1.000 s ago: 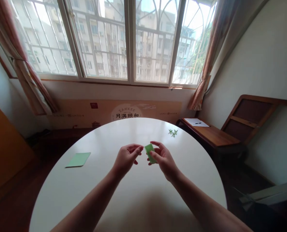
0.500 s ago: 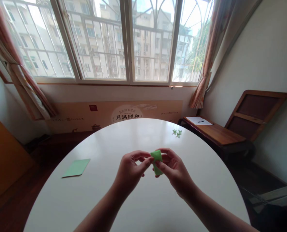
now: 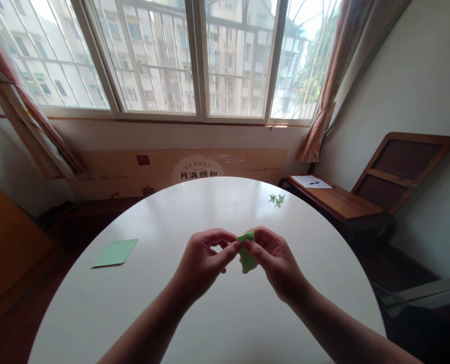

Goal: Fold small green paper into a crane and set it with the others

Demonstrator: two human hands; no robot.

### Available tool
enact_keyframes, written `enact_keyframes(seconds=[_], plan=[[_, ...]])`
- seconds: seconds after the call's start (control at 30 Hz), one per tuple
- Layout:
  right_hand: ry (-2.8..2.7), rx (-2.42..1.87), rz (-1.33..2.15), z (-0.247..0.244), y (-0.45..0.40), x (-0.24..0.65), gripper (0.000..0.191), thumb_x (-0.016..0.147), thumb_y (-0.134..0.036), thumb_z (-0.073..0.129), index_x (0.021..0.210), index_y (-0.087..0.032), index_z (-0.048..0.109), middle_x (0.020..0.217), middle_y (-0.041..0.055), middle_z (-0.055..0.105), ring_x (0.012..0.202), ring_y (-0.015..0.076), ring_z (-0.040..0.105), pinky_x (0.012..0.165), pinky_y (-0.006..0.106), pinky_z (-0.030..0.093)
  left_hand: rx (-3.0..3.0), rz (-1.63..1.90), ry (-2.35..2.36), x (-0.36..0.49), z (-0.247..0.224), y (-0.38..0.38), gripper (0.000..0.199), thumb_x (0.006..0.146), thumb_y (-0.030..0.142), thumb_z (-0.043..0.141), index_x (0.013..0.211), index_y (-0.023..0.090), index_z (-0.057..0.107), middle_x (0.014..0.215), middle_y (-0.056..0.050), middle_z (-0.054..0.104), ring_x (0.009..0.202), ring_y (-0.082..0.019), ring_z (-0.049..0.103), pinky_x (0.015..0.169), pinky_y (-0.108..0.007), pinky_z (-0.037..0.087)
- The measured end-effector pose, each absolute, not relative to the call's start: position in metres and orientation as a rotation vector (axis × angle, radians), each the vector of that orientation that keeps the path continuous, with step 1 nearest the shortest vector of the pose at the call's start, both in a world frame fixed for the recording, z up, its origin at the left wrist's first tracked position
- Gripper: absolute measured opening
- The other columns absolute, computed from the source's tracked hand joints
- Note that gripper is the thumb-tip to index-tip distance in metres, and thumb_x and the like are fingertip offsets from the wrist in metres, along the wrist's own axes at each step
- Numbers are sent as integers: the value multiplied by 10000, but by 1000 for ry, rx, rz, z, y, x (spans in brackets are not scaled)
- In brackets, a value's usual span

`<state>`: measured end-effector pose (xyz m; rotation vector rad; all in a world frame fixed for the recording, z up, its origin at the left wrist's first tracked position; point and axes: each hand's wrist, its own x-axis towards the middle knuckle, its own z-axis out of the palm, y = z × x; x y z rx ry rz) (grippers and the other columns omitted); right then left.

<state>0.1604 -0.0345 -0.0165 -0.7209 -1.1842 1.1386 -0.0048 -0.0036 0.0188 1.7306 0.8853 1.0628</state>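
Observation:
A small folded piece of green paper [image 3: 249, 259] is held upright over the middle of the white round table [image 3: 225, 323]. My left hand [image 3: 206, 258] pinches its upper left edge between thumb and fingers. On the other side my right hand [image 3: 278, 260] grips it, thumb in front and fingers behind. Light green square paper [image 3: 116, 253] lies flat on the table at the left. Several small folded green shapes [image 3: 277, 200] sit together near the table's far right edge.
A wooden bench [image 3: 344, 200] with a white sheet [image 3: 310, 182] and a dark pen-like item stands beyond the table at the right. Windows, curtains [image 3: 318, 131] and a printed board [image 3: 156, 167] are behind the table.
The view has tilted down slightly, so the surroundings sit higher. Both hands still hold the green paper; the thumbs have shifted up near its top edge, and less of its top shows.

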Motion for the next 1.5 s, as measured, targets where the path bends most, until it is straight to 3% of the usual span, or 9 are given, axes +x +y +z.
enact_keyframes(seconds=[0.23, 0.6, 0.83, 1.2, 1.5], plan=[[-1140, -671, 1252, -11, -42, 160, 190, 888, -364, 723, 878, -179, 679, 694, 3, 657, 546, 134, 610, 425, 233, 545, 1726, 1100, 786, -7, 25, -9, 182, 767, 329, 763, 770, 148, 779, 668, -46, 672, 549, -142, 579, 393, -208, 492], [-1148, -682, 1265, -9, -48, 163, 235, 887, -370, 740, 808, -159, 673, 702, 0, 640, 612, 106, 579, 507, 201, 531, 1657, 1103, 691, -6, 28, -10, 91, 732, 195, 834, 762, 134, 774, 656, -20, 664, 527, -96, 564, 414, -156, 473], [-1064, -627, 1385, -4, -58, 164, 189, 890, -333, 738, 823, -168, 673, 712, 4, 673, 610, 128, 641, 462, 205, 563, 1689, 1168, 573, -8, 31, -14, 14, 791, 175, 790, 803, 168, 793, 778, -54, 716, 593, -115, 610, 407, -154, 493], [-1051, -571, 1476, -1, -65, 166, 135, 902, -287, 728, 841, -169, 700, 691, -2, 683, 543, 98, 636, 432, 161, 553, 1801, 1165, 488, -12, 32, -15, 226, 797, 64, 764, 888, 262, 821, 854, -17, 747, 601, -91, 646, 449, -148, 516], [-1082, -576, 1470, 2, -68, 165, 146, 876, -286, 752, 821, -161, 702, 659, -6, 647, 514, 86, 586, 406, 147, 511, 1847, 1170, 478, -12, 36, -15, 197, 791, 66, 778, 852, 249, 814, 827, -5, 753, 592, -86, 642, 454, -154, 507]])
